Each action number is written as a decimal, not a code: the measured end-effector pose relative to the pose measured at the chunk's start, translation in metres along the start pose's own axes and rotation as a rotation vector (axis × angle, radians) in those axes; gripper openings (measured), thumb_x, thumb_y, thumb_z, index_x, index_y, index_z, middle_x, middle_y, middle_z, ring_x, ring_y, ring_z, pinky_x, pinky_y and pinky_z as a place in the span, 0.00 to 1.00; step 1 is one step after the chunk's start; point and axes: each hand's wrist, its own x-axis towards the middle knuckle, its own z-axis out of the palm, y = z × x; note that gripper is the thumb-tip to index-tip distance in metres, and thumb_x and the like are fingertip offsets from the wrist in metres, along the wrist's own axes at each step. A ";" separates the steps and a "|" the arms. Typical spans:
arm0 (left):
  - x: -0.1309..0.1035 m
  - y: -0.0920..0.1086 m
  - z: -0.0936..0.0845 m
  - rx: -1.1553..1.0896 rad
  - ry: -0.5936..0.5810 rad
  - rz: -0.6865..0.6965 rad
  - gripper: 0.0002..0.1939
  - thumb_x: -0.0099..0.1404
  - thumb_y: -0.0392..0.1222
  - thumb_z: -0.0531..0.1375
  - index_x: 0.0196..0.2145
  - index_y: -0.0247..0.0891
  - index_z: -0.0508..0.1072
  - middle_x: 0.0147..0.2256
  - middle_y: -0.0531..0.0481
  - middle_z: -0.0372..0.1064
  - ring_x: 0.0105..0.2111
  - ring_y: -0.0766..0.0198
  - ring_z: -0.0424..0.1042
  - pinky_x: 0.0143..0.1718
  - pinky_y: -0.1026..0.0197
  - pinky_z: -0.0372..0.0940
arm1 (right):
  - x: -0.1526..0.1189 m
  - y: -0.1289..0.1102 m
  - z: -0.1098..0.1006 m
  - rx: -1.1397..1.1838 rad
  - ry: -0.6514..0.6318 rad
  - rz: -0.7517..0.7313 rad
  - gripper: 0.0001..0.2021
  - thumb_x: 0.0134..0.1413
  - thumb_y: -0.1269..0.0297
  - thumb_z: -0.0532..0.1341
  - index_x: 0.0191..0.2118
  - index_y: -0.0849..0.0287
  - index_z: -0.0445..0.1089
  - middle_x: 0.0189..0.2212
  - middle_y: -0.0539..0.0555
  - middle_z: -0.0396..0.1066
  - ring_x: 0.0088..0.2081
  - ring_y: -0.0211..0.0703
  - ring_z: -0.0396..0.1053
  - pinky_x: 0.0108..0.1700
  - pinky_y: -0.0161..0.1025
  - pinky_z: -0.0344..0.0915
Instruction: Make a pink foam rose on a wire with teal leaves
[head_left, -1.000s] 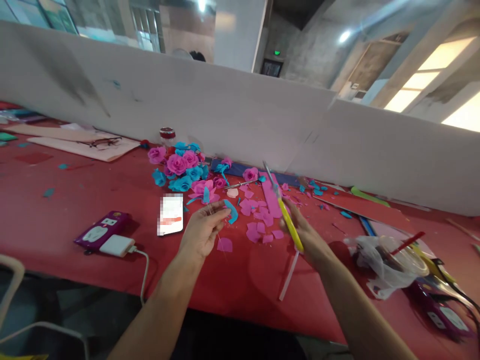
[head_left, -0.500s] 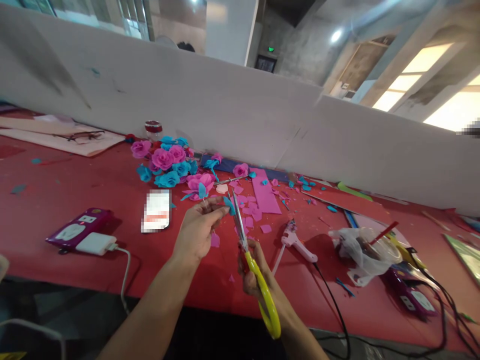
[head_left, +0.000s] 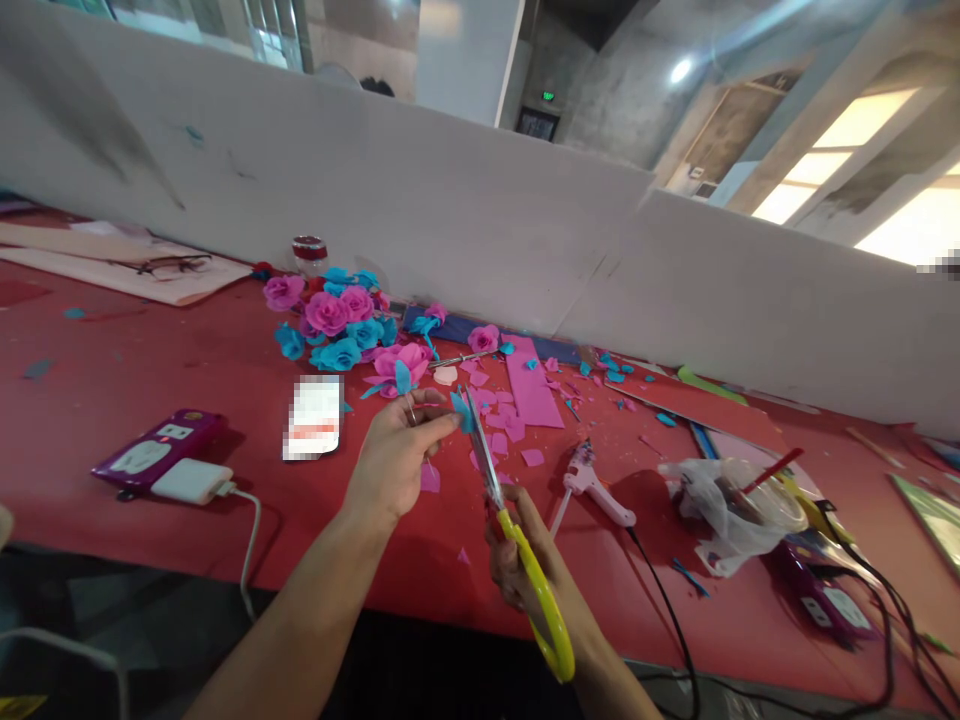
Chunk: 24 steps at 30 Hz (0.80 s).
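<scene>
Between the fingertips of my left hand [head_left: 396, 450] is a small piece of blue paper [head_left: 463, 412]. My right hand [head_left: 517, 550] grips a pair of scissors [head_left: 546, 610] with yellow handles, their blades pointing up and away from me. The blade tips lie at the blue piece; whether they are cutting into it I cannot tell. Just beyond my left hand rests a pink paper flower [head_left: 403, 368] with blue petals or leaves. Pink paper scraps [head_left: 504, 422] lie beneath and behind the scissors.
A bunch of pink and blue paper flowers [head_left: 337, 318] sits behind a phone [head_left: 315, 416]. To the right are a pink glue gun [head_left: 596, 485] with a black cord and a cup in a plastic bag [head_left: 739, 510]. A purple power strip [head_left: 161, 448] lies left. A low white partition [head_left: 420, 200] runs behind.
The scissors and my right hand have shifted slightly right and down. My left hand stays nearly in place, still pinching the blue paper.
</scene>
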 end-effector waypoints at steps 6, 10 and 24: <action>0.000 0.005 0.001 0.012 -0.028 -0.002 0.20 0.42 0.34 0.70 0.34 0.35 0.69 0.22 0.57 0.67 0.18 0.76 0.55 0.19 0.69 0.46 | 0.000 0.000 -0.001 -0.038 0.027 -0.030 0.19 0.56 0.46 0.59 0.47 0.51 0.60 0.27 0.45 0.55 0.19 0.28 0.46 0.18 0.27 0.45; 0.000 0.008 0.000 0.030 -0.048 -0.008 0.19 0.42 0.34 0.70 0.33 0.35 0.69 0.23 0.55 0.68 0.19 0.75 0.57 0.20 0.68 0.47 | -0.002 0.000 -0.005 -0.010 0.056 -0.022 0.23 0.52 0.45 0.61 0.49 0.50 0.61 0.28 0.46 0.58 0.19 0.27 0.47 0.17 0.27 0.46; -0.003 0.002 0.005 -0.023 -0.025 -0.003 0.16 0.43 0.33 0.70 0.30 0.37 0.70 0.24 0.56 0.69 0.22 0.75 0.62 0.21 0.70 0.50 | -0.013 0.004 -0.012 -0.099 0.039 -0.047 0.30 0.52 0.45 0.62 0.59 0.47 0.60 0.44 0.55 0.66 0.41 0.44 0.65 0.46 0.41 0.66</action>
